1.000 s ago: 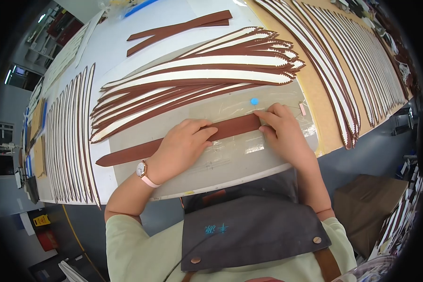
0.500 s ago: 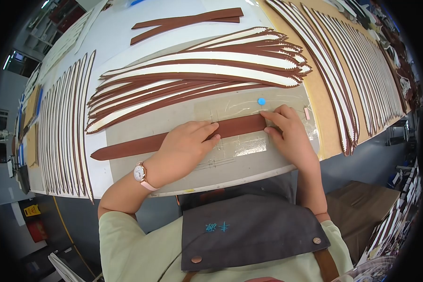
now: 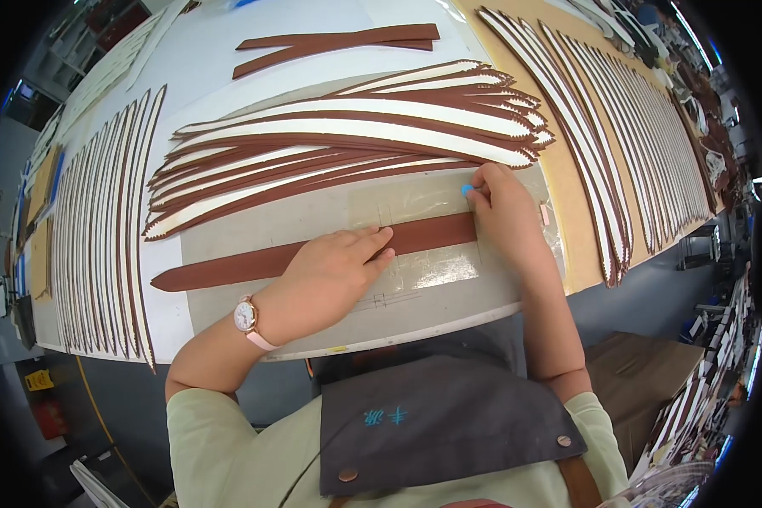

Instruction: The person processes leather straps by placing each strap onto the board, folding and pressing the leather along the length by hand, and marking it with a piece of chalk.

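Head view: a long, flat reddish-brown strip, apparently leather, lies slantwise on a grey work board, one end tapering to a point, the other reaching the right hand. The left hand rests palm down across the strip's middle, fingers slightly parted and pressing rather than gripping, seemingly to keep it flat and steady. The right hand is curled, thumb and forefinger nearly together at the edge of a small round blue plastic-looking piece; I cannot tell whether they have closed on it. That piece sits just beyond the strip's end, probably kept there for easy reach. Shiny clear film covers part of the board. Beyond lies an overlapping bundle of brown-edged white strips with saw-toothed ends, smooth and supple-looking, fanned perhaps to keep each one separate. Behind them, two plain brown strips cross.
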Demonstrator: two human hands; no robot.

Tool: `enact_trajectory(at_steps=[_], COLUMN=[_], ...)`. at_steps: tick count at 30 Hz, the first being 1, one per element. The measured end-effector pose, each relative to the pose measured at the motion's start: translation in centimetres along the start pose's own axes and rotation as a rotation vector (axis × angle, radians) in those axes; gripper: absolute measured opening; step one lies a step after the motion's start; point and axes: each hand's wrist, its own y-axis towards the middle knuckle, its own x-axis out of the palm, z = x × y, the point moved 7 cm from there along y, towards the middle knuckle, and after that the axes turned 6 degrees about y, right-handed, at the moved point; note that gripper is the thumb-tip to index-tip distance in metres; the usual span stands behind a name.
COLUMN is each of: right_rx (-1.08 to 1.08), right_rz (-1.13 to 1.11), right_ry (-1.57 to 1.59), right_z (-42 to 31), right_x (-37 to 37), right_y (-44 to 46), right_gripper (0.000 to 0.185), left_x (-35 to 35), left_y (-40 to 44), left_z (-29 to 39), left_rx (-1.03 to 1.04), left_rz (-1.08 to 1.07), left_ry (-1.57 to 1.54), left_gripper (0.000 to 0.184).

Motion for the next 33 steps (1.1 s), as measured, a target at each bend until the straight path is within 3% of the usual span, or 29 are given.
enact_trajectory(at_steps=[5, 8, 11, 23, 29, 33], right_rx=[0.034, 0.138, 0.161, 0.118, 0.049, -0.120], right_rz=[-0.104, -0.361, -0.418, -0.299, -0.299, -0.277], right_ry=[0.228, 0.584, 0.561, 0.441, 0.318, 0.141], right_z=[-1.2, -4.2, -6.2, -5.2, -6.4, -8.0], right_x=[0.3, 3.1, 5.4, 6.8, 6.6, 6.7], right_y=[-0.1, -1.3, -1.2, -1.7, -1.7, -1.7], right_gripper=[0.014, 0.013, 0.010, 0.006, 0.004, 0.005], left_x=[-0.1, -0.1, 0.0, 0.4, 0.5, 0.4], left_y=[-0.1, -0.3, -0.2, -0.4, -0.2, -0.1], left_z=[0.1, 0.1, -0.1, -0.5, -0.5, -0.7], left_rx=[-0.015, -0.028, -0.020, -0.051, -0.063, -0.065], left_rz=[0.030, 0.035, 0.057, -0.003, -0.037, -0.112], left_ry=[-0.013, -0.036, -0.045, -0.153, -0.168, -0.190], left_gripper=[0.034, 0.034, 0.033, 0.033, 0.034, 0.035])
